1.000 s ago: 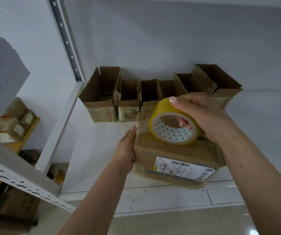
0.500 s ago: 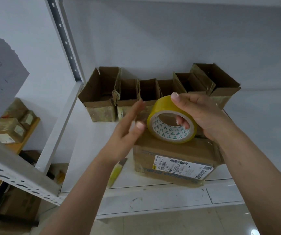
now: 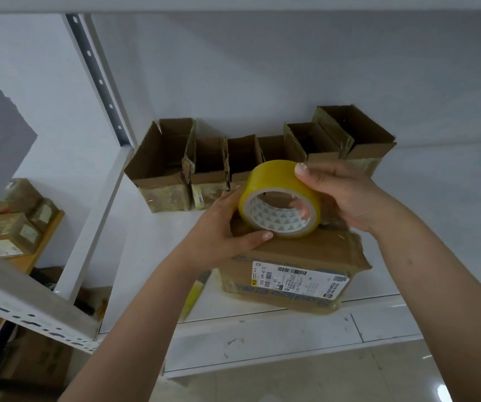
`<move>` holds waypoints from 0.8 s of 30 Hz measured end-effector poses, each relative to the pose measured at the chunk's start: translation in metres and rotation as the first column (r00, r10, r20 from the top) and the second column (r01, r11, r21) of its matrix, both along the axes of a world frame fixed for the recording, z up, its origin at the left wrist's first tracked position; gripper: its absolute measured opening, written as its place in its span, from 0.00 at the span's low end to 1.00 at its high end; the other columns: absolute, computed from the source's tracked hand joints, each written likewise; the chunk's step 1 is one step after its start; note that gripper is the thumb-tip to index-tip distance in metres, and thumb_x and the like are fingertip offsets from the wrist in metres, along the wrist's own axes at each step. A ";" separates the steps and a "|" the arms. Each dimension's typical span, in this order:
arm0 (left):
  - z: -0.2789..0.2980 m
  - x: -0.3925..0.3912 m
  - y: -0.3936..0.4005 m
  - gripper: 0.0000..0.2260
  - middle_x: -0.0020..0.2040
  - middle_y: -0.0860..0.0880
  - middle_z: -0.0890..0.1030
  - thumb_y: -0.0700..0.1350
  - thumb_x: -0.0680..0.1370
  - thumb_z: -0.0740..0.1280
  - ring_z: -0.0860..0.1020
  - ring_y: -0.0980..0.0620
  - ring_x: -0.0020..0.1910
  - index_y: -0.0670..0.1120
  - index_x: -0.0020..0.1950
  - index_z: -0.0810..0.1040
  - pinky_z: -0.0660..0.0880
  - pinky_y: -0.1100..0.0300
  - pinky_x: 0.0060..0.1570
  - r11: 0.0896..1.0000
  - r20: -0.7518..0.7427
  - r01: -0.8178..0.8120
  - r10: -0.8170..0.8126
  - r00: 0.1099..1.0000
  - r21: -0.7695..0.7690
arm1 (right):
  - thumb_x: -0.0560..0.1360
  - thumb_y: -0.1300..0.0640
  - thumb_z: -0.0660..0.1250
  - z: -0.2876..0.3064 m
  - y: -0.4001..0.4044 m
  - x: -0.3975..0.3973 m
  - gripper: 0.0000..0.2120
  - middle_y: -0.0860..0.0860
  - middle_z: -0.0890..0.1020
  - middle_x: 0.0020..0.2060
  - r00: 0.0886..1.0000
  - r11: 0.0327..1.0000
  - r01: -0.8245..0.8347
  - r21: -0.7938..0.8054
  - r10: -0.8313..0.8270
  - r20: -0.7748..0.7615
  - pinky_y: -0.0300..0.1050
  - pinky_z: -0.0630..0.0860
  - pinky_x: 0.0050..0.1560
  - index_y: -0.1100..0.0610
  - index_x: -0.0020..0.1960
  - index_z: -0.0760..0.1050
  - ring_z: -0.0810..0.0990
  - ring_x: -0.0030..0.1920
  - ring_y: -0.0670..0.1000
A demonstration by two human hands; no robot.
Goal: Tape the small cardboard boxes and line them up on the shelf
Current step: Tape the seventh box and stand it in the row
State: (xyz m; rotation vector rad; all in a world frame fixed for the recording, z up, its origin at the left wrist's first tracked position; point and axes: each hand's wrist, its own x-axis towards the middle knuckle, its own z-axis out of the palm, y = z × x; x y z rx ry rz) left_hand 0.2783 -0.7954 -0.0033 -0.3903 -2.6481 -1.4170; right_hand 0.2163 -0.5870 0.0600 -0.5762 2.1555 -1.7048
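1. My right hand (image 3: 346, 195) grips the roll of yellow tape (image 3: 281, 198), fingers curled through its core and over its rim. My left hand (image 3: 227, 227) pinches the roll's lower left edge, thumb underneath, probably hunting for the loose end. If I can't find that end, my nail may split the tape into a sliver.
2. The roll hovers just above the closed labelled box (image 3: 291, 271), which sits near the front edge of the shelf (image 3: 436, 227). Neither hand holds the box down, so a hard pull on the tape could drag it over the front edge.
3. A loose strip may curl back and stick to itself or to my fingers (I cannot tell whether any length is free yet).
4. Along the back of the shelf stands a row of 6 open boxes (image 3: 210, 169), touching side by side, flaps up. They sit close behind my hands, and a swing of the roll could knock one.
5. Something yellow (image 3: 194, 294) lies on the shelf under my left wrist.
6. More taped parcels (image 3: 7, 230) rest on a wooden surface beyond the shelf's left post (image 3: 97, 76).
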 end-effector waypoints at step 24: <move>0.014 -0.017 0.060 0.59 0.81 0.51 0.41 0.83 0.58 0.54 0.39 0.52 0.78 0.53 0.80 0.40 0.39 0.43 0.76 0.657 0.105 0.134 -0.084 0.991 -0.742 | 0.53 0.25 0.74 -0.002 0.076 0.010 0.30 0.55 0.84 0.32 1.000 0.998 -0.005 -0.061 0.006 0.018 0.37 0.79 0.42 0.51 0.36 0.85 0.84 0.37 0.52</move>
